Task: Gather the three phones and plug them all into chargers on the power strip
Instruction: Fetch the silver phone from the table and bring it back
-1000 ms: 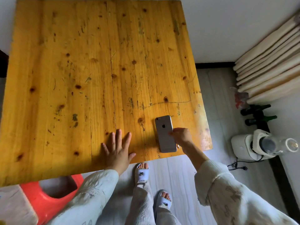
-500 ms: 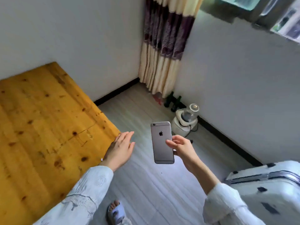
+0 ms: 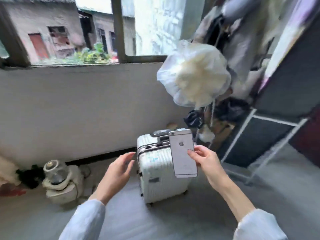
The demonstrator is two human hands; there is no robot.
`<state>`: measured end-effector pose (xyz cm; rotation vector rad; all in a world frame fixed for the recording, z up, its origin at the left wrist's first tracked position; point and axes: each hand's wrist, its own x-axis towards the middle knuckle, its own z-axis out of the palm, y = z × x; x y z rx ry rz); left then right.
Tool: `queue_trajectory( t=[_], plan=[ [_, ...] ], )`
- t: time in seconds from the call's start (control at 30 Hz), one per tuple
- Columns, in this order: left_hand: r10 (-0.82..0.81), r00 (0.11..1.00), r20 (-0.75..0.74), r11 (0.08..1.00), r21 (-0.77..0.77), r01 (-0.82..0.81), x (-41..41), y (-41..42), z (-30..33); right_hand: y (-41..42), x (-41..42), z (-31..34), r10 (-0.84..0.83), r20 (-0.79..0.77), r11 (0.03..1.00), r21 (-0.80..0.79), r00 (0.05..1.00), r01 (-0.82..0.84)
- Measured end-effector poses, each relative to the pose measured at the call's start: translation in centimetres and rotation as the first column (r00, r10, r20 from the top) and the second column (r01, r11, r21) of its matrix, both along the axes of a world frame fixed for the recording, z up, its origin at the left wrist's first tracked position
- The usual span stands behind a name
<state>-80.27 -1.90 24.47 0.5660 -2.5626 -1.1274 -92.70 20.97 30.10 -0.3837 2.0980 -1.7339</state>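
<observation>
Right hand (image 3: 206,159) pinching phone (image 3: 183,153) by its edge, back facing up, raised in mid-air. Left hand (image 3: 117,172) beside it, empty, fingers loosely spread. Beyond, white suitcase (image 3: 155,174) upright on floor; window (image 3: 119,28) farther back.

A lived-in home room: suitcase (image 3: 161,174), hanging clothes (image 3: 242,49), window (image 3: 119,28).

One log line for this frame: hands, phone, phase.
right hand: holds phone, back showing | left hand: open, empty | phase: carrying | power strip: not visible
</observation>
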Motion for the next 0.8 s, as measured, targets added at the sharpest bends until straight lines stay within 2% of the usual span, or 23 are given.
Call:
queue_trajectory(
  t=[0.13, 0.27, 0.4, 0.57, 0.8],
  plan=[
    [-0.254, 0.967, -0.012, 0.967, 0.008, 0.254, -11.6, 6.5, 0.8, 9.6, -5.9, 0.0, -0.281, 0.009, 0.959, -0.018, 0.96, 0.282],
    [-0.423, 0.906, 0.003, 0.906, 0.026, 0.423, -20.4, 12.0, 0.3, 16.8, -10.8, -1.2, -0.475, 0.041, 0.879, -0.009, 0.879, 0.476],
    [-0.628, 0.778, -0.024, 0.777, 0.036, 0.628, -32.6, 18.7, 0.9, 23.8, -17.7, -1.4, -0.648, 0.023, 0.761, -0.021, 0.761, 0.649],
    [-0.775, 0.626, -0.082, 0.63, -0.021, 0.777, -46.1, 28.4, 3.7, 31.5, -24.4, -0.1, -0.78, 0.0, 0.625, -0.04, 0.626, 0.78],
    [-0.944, 0.331, -0.002, 0.331, 0.016, 0.943, -57.0, 46.2, 3.2, 44.6, -29.4, -1.2, -0.92, 0.021, 0.388, -0.09, 0.391, 0.917]
  ],
)
